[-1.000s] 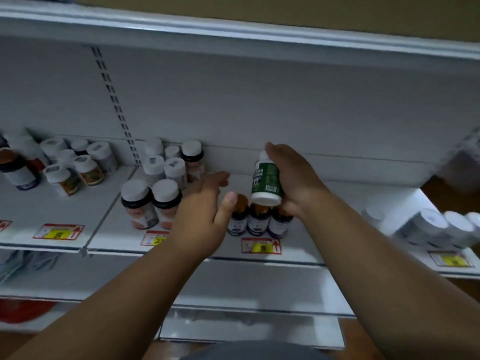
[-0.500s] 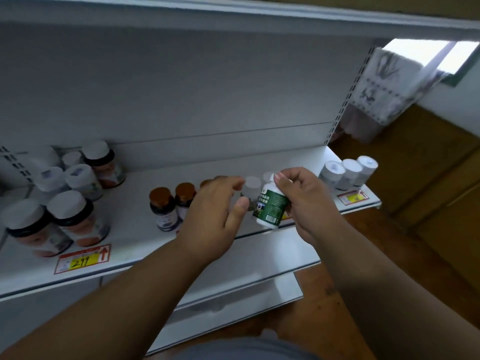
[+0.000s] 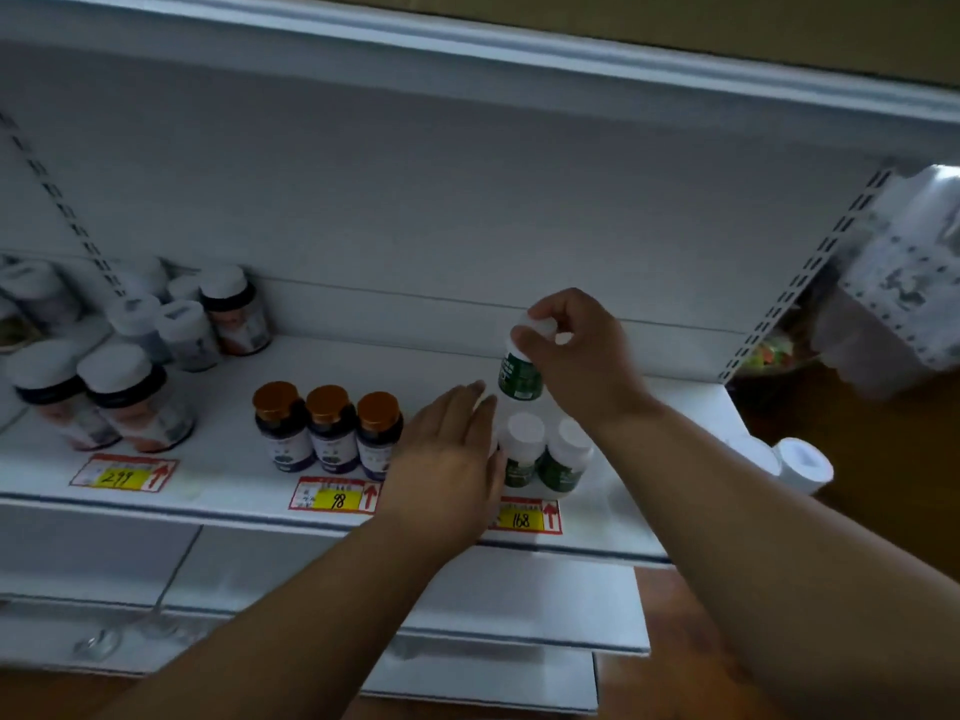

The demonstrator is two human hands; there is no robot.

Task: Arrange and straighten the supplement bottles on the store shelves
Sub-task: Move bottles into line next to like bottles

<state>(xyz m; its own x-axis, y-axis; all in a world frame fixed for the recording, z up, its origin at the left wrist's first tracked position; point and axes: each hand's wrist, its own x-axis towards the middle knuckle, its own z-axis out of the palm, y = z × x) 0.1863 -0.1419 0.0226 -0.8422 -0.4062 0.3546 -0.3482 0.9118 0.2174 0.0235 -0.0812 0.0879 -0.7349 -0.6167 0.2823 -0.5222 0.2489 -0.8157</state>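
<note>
Right hand (image 3: pixel 576 350) pinches white cap of green-labelled bottle (image 3: pixel 519 374), held upright just above two matching bottles (image 3: pixel 543 452) standing on shelf (image 3: pixel 234 459). Left hand (image 3: pixel 447 459) flat, fingers straight and together, gripping nothing, against left side of that pair. Three amber-capped bottles (image 3: pixel 327 428) just left.

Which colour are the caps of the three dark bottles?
Orange-brown caps, seen in the head view.
</note>
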